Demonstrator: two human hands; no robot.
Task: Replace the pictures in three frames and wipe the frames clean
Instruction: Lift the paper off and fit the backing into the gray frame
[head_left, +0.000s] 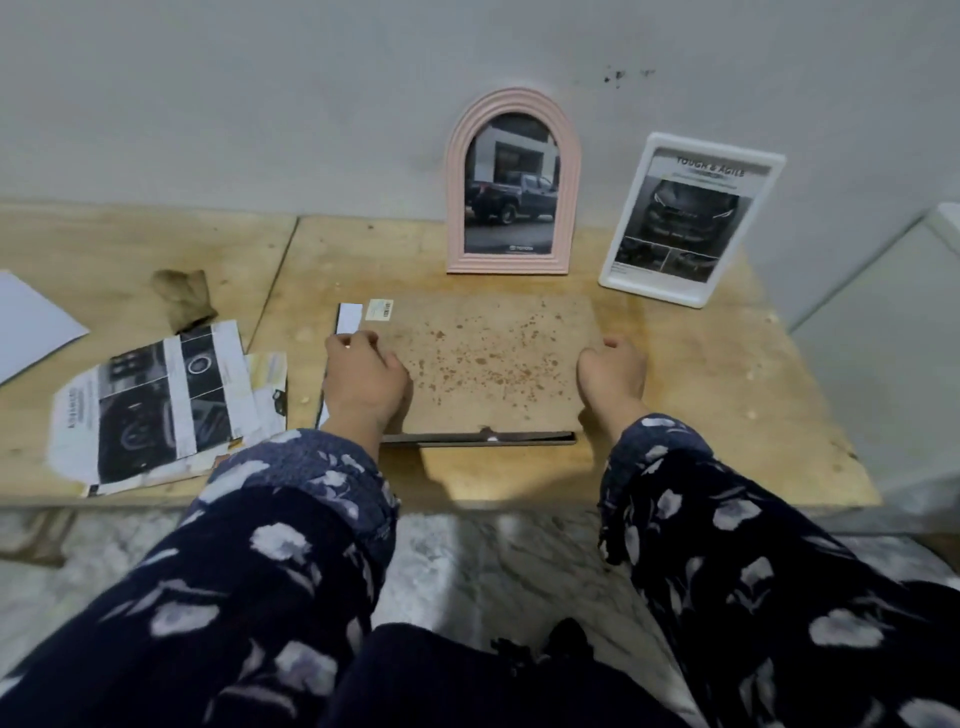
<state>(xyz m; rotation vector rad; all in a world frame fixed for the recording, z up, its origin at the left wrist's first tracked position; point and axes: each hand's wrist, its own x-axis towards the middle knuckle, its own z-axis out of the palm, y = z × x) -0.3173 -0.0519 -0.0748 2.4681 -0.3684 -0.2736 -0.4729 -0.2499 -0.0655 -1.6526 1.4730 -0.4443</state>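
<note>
A dark frame (480, 439) lies face down on the wooden table, with its brown, stained backing board (488, 358) on top. My left hand (363, 382) rests on the board's left edge, fingers curled by a white paper strip (349, 318) that sticks out there. My right hand (613, 374) presses on the board's right edge. Against the wall stand a pink arched frame (511, 182) with a truck picture and a white rectangular frame (688, 221) with a car advert.
Loose car pictures (166, 405) lie in a pile at the left, with a brown cloth (182, 299) behind them and a white sheet (31, 322) at the far left. The table's front edge (467, 501) is near my arms. A pale surface (883, 332) stands at right.
</note>
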